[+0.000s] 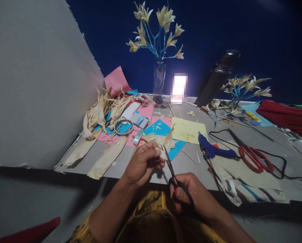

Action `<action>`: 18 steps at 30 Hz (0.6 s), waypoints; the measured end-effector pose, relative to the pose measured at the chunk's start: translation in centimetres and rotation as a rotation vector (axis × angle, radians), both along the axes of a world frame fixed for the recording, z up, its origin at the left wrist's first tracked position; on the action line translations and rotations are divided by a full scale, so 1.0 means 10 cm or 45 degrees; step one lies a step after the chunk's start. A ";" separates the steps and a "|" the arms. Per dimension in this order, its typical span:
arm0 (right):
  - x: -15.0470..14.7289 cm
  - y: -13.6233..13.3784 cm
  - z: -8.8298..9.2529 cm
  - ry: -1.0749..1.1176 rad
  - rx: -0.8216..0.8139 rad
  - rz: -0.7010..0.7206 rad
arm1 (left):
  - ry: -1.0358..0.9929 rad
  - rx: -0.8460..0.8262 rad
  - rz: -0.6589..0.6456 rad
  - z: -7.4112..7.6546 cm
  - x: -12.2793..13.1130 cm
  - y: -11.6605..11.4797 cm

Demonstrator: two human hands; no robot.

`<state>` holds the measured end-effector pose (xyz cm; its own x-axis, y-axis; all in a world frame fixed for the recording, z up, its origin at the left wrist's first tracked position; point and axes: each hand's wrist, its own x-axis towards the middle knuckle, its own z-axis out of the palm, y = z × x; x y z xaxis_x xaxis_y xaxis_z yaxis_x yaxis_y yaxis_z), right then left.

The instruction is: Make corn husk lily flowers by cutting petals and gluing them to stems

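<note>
Between the thumb and fingers of my left hand is a small pale piece of corn husk. My right hand grips black-handled scissors, thumb and fingers at the loops. Their blades point up and stand slightly apart, right at the edge of the pale piece. Behind the hands, a curled strip of dried husk lies over blue paper scattered with small cut slivers. To the left, long flattened husks reach the table's front edge.
A blue glue gun and red-handled scissors lie at right with a black cord. A tape roll and yellow paper are in the middle. Behind stand a vase of husk flowers and a dark flask. A wall borders the left.
</note>
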<state>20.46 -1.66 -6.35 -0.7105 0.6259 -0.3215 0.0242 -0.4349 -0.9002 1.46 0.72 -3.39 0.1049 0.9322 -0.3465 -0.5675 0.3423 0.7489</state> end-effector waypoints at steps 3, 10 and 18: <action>-0.01 0.01 0.01 -0.023 0.011 -0.001 | 0.020 0.005 0.003 0.00 -0.01 0.00; -0.01 0.00 0.03 -0.070 0.024 0.017 | 0.050 0.065 -0.032 0.01 -0.04 0.01; 0.00 -0.02 -0.03 -0.120 -0.006 0.018 | 0.066 0.093 -0.015 0.01 -0.06 -0.01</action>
